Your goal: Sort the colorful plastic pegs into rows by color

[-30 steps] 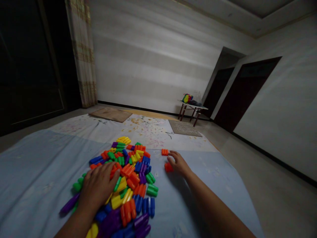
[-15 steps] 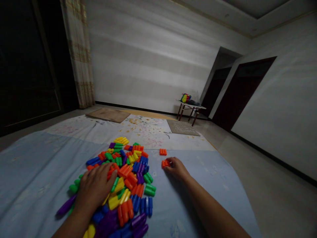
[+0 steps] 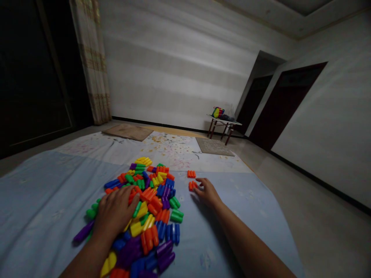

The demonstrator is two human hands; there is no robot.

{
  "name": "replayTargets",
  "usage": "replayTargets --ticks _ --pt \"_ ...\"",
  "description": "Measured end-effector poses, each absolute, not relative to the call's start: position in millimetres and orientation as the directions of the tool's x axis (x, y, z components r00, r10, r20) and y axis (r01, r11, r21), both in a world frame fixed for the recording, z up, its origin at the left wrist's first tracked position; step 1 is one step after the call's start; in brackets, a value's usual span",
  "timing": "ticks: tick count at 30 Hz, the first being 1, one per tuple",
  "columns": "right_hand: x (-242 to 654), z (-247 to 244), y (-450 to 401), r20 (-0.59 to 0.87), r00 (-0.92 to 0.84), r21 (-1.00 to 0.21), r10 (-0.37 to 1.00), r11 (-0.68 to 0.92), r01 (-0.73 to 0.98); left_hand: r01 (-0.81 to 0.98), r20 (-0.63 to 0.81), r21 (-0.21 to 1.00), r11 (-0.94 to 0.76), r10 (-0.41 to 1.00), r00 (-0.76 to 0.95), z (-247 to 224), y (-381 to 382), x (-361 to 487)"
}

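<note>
A loose pile of plastic blocks in orange, green, blue, purple and yellow (image 3: 142, 219) lies on the light blue cloth. My left hand (image 3: 116, 210) rests over the pile's left side, its fingers curled round an orange block (image 3: 133, 193). Right of the pile, two orange blocks are set apart, one (image 3: 191, 174) farther off and one (image 3: 193, 186) nearer. Beside the nearer one is my right hand (image 3: 207, 193), thumb and forefinger apart, the thumb close to the block's right end.
The cloth (image 3: 246, 216) has a white floral part at its far side. Two flat boards, one brown (image 3: 129, 132) and one grey (image 3: 214, 146), lie there. Beyond stands a small table (image 3: 224, 121) bearing a colourful bag (image 3: 218, 112).
My right hand has opened its fingers and let go of the nearer orange block, which now lies just in front of the farther one. My left hand stays on the pile.
</note>
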State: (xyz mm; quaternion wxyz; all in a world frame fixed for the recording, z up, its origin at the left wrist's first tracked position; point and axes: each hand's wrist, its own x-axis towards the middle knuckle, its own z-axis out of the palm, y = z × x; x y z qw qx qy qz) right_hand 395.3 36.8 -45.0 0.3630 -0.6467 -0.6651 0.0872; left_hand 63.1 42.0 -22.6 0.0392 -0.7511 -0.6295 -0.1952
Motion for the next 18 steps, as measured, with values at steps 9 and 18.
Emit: replayTargets --ticks 9,18 --pt "350 -31 -21 0.251 -0.215 -0.603 0.944 0.326 0.728 0.957 0.333 0.206 -0.205 0.934 0.129 -16 39 65" --pt "337 -20 -33 0.157 -0.272 -0.541 0.949 0.313 0.780 0.961 0.336 0.184 -0.206 0.932 0.135 -19 41 64"
